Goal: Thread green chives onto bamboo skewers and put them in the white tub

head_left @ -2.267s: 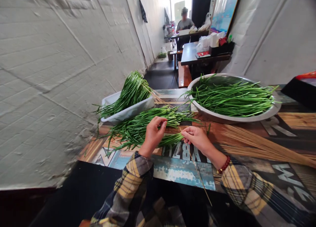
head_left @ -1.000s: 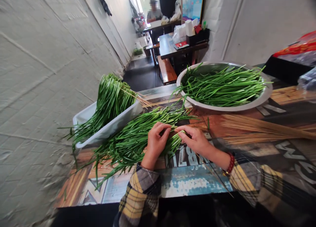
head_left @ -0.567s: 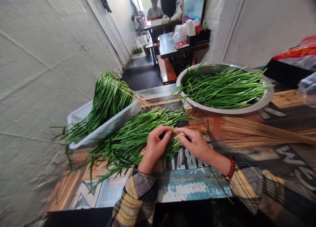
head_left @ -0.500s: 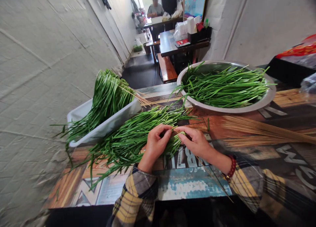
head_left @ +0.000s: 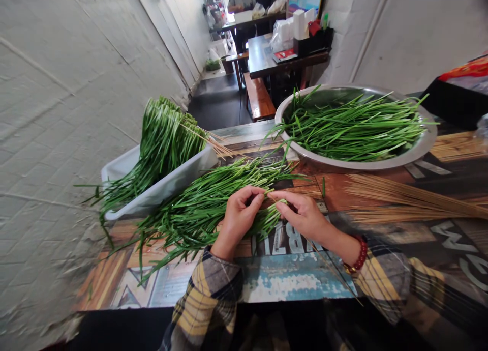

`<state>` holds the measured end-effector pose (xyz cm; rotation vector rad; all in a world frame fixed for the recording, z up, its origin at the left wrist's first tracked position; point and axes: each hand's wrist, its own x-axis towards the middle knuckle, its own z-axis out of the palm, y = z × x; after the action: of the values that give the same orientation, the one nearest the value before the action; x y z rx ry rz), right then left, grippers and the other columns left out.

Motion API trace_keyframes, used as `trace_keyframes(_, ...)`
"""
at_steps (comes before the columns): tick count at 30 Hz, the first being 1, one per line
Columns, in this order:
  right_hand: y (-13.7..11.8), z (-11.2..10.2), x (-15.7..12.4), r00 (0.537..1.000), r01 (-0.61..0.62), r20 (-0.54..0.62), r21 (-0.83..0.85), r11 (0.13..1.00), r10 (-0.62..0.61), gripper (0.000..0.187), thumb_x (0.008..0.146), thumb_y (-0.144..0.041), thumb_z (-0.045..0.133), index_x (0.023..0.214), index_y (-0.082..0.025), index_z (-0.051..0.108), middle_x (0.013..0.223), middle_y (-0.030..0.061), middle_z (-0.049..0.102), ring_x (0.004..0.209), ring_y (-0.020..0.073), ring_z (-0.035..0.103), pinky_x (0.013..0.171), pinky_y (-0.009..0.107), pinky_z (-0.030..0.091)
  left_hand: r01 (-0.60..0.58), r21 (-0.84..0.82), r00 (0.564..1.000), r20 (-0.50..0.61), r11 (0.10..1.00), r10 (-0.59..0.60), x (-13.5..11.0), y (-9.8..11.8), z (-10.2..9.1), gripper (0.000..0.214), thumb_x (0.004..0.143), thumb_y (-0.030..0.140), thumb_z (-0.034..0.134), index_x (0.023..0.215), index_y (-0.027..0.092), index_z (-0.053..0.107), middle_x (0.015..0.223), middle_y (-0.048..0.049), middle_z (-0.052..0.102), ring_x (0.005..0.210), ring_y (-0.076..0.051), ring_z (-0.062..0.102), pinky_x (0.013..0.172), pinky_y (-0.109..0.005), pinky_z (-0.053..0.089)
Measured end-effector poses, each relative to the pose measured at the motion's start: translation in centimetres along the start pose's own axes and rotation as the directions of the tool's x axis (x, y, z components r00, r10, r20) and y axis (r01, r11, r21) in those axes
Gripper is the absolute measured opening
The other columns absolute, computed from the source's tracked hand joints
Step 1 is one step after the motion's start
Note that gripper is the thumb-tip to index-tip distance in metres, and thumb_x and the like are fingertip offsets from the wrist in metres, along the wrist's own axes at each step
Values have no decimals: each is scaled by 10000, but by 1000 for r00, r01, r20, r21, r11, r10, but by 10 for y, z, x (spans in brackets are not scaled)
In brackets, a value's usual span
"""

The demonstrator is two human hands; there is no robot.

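My left hand (head_left: 241,220) is closed in a pinch at the pale stem ends of the garlic chives (head_left: 198,201), which lie in a loose pile on the table; how many stems it grips is hidden. Right beside it, my right hand (head_left: 305,216) pinches a bamboo skewer (head_left: 335,270) whose long end slants down toward the table's front edge. The fingertips of both hands almost meet over the stems. In a white plastic tray (head_left: 163,184) at the left, more chives (head_left: 162,137) hang folded over, threaded on several skewers (head_left: 223,148).
A steel basin (head_left: 381,165) full of loose chives stands at the back right. Bare bamboo skewers (head_left: 404,198) lie fanned out at the right. A white brick wall (head_left: 49,137) borders the left side. Beyond are a bench (head_left: 259,96), another table (head_left: 263,56) and a seated person (head_left: 242,1).
The view has tipped slightly downward, so the background sits higher. My hands keep the same pinching pose over the stem ends, with hardly any shift of the fingers.
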<state>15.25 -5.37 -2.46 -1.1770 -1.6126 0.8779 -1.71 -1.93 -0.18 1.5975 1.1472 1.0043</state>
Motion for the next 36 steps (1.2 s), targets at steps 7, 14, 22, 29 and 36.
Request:
trace_keyframes(7, 0, -1, 0, 1000, -7, 6, -9, 1000, 7, 304, 856, -210, 511, 1087, -161, 702, 920, 65, 744, 863, 192, 691, 783, 314, 534, -11, 22, 1000, 12, 1000, 11, 1, -2, 0, 120, 805, 255, 629, 817, 156, 694, 782, -31, 683, 699, -139, 608, 625, -227, 481)
trace_keyframes(14, 0, 1, 0, 1000, -9, 0, -14, 1000, 9, 306, 851, -202, 509, 1082, -192, 708, 929, 54, 747, 843, 187, 692, 769, 312, 538, -28, 30, 999, 19, 999, 28, 1, -6, 0, 129, 812, 269, 621, 823, 165, 697, 786, -38, 688, 712, -155, 619, 647, -250, 506)
trace_keyframes(22, -1, -1, 1, 1000, 6, 5, -18, 1000, -6, 308, 859, -212, 506, 1089, -197, 710, 974, 58, 750, 864, 187, 692, 795, 327, 538, -39, 70, 999, 13, 997, 38, 1, -9, -1, 140, 815, 287, 629, 830, 171, 705, 790, -42, 694, 715, -158, 618, 637, -249, 503)
trace_keyframes(29, 0, -1, 2, 1000, 16, 0, -22, 1000, -16, 297, 856, -215, 515, 1072, -185, 716, 1014, 67, 748, 896, 190, 696, 823, 325, 538, -48, 103, 999, 14, 993, 47, 1, -8, -1, 151, 828, 295, 620, 841, 170, 703, 781, -36, 689, 690, -146, 603, 599, -231, 474)
trace_keyframes(36, -1, -1, 2, 1000, 3, 9, -14, 1000, -3, 303, 857, -209, 512, 1081, -194, 715, 965, 59, 753, 891, 194, 695, 798, 325, 543, -72, 129, 997, 21, 989, 70, 1, -8, -1, 142, 832, 283, 615, 843, 170, 701, 784, -38, 685, 707, -153, 606, 621, -238, 476)
